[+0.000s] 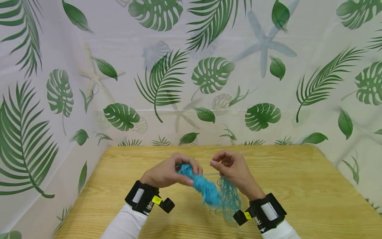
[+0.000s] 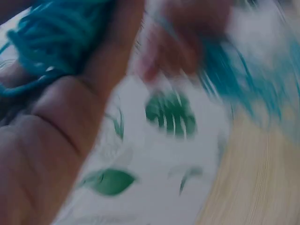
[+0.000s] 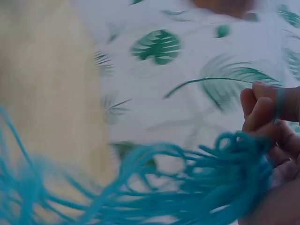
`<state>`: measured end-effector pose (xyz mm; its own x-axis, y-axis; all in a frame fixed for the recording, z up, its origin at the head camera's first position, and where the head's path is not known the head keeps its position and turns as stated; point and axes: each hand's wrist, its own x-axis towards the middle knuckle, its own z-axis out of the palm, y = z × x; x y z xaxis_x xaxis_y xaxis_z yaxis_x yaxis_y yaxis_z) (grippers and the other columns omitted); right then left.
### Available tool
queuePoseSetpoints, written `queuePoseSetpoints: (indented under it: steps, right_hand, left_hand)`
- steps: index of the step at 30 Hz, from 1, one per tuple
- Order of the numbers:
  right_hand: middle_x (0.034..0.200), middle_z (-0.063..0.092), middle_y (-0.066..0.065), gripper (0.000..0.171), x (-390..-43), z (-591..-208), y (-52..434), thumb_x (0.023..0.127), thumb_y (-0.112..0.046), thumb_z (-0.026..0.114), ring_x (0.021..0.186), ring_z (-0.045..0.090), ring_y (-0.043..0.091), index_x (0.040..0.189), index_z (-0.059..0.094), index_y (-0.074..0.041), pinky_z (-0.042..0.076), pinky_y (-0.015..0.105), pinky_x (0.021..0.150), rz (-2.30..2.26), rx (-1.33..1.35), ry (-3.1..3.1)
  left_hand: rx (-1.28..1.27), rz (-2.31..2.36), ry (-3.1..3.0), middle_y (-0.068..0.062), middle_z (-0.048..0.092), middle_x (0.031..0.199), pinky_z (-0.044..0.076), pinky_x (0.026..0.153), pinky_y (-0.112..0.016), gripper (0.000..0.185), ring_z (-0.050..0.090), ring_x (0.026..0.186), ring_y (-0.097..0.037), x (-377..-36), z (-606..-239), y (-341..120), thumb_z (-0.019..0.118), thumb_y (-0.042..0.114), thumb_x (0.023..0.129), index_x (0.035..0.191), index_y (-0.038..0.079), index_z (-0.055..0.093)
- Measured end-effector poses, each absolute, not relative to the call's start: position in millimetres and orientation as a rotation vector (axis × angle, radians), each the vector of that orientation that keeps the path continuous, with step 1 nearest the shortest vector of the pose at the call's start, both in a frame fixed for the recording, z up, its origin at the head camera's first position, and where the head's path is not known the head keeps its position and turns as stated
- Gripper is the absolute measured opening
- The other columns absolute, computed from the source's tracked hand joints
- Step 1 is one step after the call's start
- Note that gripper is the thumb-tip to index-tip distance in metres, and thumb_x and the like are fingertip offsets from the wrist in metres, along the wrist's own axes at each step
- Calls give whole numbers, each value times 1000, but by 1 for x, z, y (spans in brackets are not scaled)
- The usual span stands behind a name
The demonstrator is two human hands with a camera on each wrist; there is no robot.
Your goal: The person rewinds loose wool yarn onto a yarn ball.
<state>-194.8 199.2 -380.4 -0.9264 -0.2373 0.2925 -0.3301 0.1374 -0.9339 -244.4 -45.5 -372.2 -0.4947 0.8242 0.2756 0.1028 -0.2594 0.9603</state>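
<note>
A staged booth: leaf-print backdrop (image 1: 191, 76) enclosing a wooden table (image 1: 298, 186).

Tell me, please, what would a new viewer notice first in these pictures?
First, the bright blue yarn, held up between both hands above the middle of the wooden table. The left hand grips the thick bundle, while the right hand pinches a strand, with loose loops hanging below it. Behind the table, a white backdrop printed with green leaves fills the view.
</note>
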Motion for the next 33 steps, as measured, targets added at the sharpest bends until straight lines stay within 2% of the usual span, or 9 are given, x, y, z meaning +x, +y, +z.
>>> queuePoseSetpoints:
  steps: [4,8,11,14,16,19,23,27,33]
  right_hand:
    - [84,66,7,25,-185,-391,188,108,-14,52,55,53,9,115,60,9,42,24,49,2098,654,-2412]
    - [83,67,11,35,-176,-391,182,111,-20,45,51,51,11,124,59,9,44,26,47,2086,587,-2510]
    - [81,66,9,30,-175,-390,183,109,-15,49,55,52,13,120,64,9,47,26,50,1954,515,-2586]
    - [81,65,9,26,-177,-389,187,107,-12,53,64,58,18,114,68,7,50,27,57,1918,492,-2599]
    - [80,65,8,25,-177,-387,191,107,-14,54,68,61,20,109,70,5,51,28,60,1908,513,-2636]
    - [77,65,9,25,-176,-386,199,107,-15,54,67,59,21,100,71,1,50,29,61,1822,591,-2760]
    - [75,61,3,26,-170,-387,215,108,-19,51,61,52,16,92,68,-9,43,28,57,1447,672,-2942]
    - [69,51,-9,21,-163,-396,243,105,-17,55,58,42,8,86,64,-19,34,27,55,797,675,-3001]
    - [69,49,-9,19,-161,-418,300,98,-14,63,64,41,12,81,63,-22,32,34,60,182,552,-2933]
  left_hand:
    - [916,2264,1753,-5,61,110,52,84,-27,17,58,96,-15,-245,-372,-37,77,13,92,107,11,72]
    - [610,2203,2548,-13,66,110,52,80,-34,18,62,95,-23,-249,-382,-35,75,3,91,108,1,71]
    - [675,2078,2727,-18,66,115,52,88,-46,23,63,105,-33,-248,-390,-35,72,-2,91,114,-2,69]
    - [834,1976,2775,-19,65,117,52,93,-50,25,62,110,-36,-246,-393,-34,71,-2,92,117,-2,69]
    - [875,1937,2866,-18,65,113,54,89,-49,23,63,106,-35,-248,-393,-35,72,-2,91,115,-1,71]
    - [770,2004,3031,-18,66,102,54,80,-46,21,64,95,-34,-255,-392,-41,75,-4,87,108,-2,75]
    - [524,2230,3090,-22,66,101,48,76,-43,21,62,93,-38,-264,-385,-58,76,-4,86,107,-4,75]
    - [339,2375,3093,-24,66,107,45,77,-41,21,61,98,-39,-272,-374,-75,74,-3,88,109,-5,74]
    - [-13,2535,3000,-23,67,110,48,70,-24,22,64,94,-31,-276,-357,-99,75,0,90,112,-3,75]
